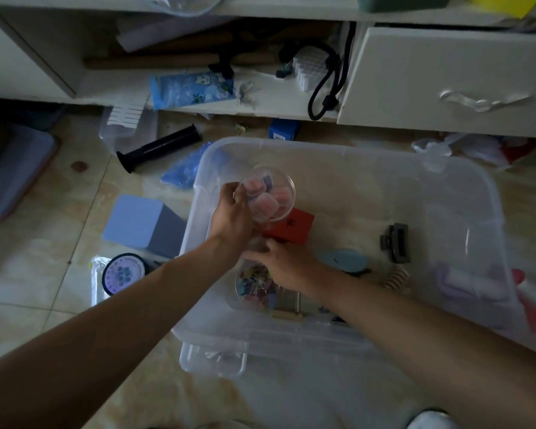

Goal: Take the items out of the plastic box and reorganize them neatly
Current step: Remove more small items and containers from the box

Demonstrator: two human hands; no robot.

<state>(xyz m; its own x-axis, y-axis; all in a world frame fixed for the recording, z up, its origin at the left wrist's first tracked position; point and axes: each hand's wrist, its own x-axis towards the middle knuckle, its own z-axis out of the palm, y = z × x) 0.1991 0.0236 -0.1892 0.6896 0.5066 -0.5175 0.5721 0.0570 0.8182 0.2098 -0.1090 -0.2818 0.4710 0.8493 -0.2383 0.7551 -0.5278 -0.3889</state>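
Clear plastic box (464, 181) on the tiled floor (44, 249), lid off, seen from above. Left hand (231, 216) raised over the box's far left corner, fingers (240, 193) curled round the near side of a small round clear container (268, 193) and gripping it; pink-wrapped cubes and one purple piece visible inside. Container tilted, mouth toward the camera, held above the box floor rather than resting on it. Right hand (283, 263) lower down, inside the box, fingers (257, 246) bent and pointing left, lying on top of a second clear tub of coloured binder clips (254, 283); cannot tell whether gripping or only pressing. Red box (290, 227) just beyond the right hand, partly hidden by the held container. Still inside the box: a pale blue oval piece (345, 261) beside the right wrist, a black hair claw (395, 243) further right, a striped spring-like item (395, 278) near it, a lilac and white object (464, 283) against the right wall. On the floor left of the box: grey-blue cube box (143, 224), round dark-rimmed tin (123, 272), black tube (160, 147), blue bag (183, 167). White cabinet (446, 78) behind, drawer pulled out, black cord (330, 85) on the open shelf.
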